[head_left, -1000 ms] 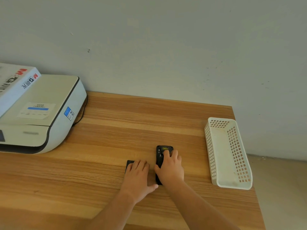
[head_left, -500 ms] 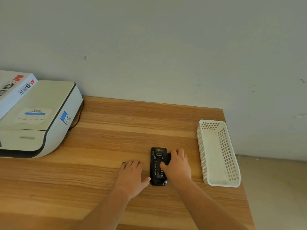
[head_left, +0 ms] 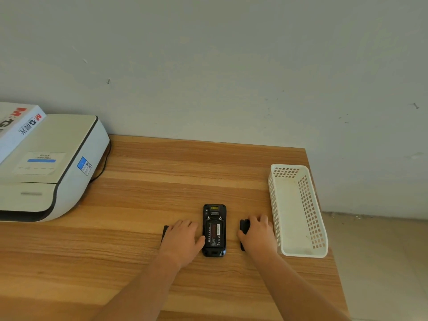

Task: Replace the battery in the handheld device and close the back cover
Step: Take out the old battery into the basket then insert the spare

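Observation:
The black handheld device [head_left: 214, 230] lies back-up on the wooden table [head_left: 185, 177]. Its back is uncovered, and a battery with a red-and-white label [head_left: 215, 234] sits in the bay. My right hand [head_left: 258, 234] rests just right of the device, fingers curled over a black cover-like piece [head_left: 244, 225] that touches the table. My left hand [head_left: 183, 239] lies flat just left of the device, on top of another flat black piece [head_left: 165, 234]. Only the left edge of that piece shows, so I cannot tell what it is.
A white perforated plastic basket [head_left: 298, 252] stands right of my right hand, near the table's right edge. A white printer [head_left: 48, 172] with a white box [head_left: 16, 126] on top fills the left side, its cable trailing behind. A grey wall runs along the back.
My right hand has left the device's back and moved right, taking the black cover piece with it, so the battery now shows. My left hand has stayed on the left piece.

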Motion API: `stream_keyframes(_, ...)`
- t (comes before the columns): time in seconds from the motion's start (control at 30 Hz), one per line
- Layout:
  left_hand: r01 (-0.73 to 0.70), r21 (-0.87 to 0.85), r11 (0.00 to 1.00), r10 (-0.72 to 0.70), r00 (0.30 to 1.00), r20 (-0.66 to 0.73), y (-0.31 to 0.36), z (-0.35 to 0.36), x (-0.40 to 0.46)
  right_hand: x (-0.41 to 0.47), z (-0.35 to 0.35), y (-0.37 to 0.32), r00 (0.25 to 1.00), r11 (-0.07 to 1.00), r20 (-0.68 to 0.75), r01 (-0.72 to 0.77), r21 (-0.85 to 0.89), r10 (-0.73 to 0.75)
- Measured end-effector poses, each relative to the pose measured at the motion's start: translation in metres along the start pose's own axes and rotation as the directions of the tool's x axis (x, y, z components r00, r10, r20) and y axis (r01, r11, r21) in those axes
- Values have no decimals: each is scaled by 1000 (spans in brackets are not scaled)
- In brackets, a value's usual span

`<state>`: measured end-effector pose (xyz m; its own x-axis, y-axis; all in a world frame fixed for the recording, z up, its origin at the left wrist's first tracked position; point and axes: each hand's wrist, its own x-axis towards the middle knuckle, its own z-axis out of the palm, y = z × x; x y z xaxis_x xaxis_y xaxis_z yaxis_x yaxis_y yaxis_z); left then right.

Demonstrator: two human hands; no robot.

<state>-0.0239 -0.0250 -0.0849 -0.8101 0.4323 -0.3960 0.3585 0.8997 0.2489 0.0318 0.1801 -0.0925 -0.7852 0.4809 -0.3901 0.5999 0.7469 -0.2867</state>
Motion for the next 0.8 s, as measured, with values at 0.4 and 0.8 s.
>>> stream_keyframes(0.4, -31, -30, 999, 33, 998, 59, -3, 10, 1, 5, 16, 9, 999, 998, -10, 40, -55, -41)
stream_keyframes(0.8, -36, -64, 997, 36, 999, -3, -17, 4, -2, 1, 16, -36, 778, 778, 242, 617, -115, -581)
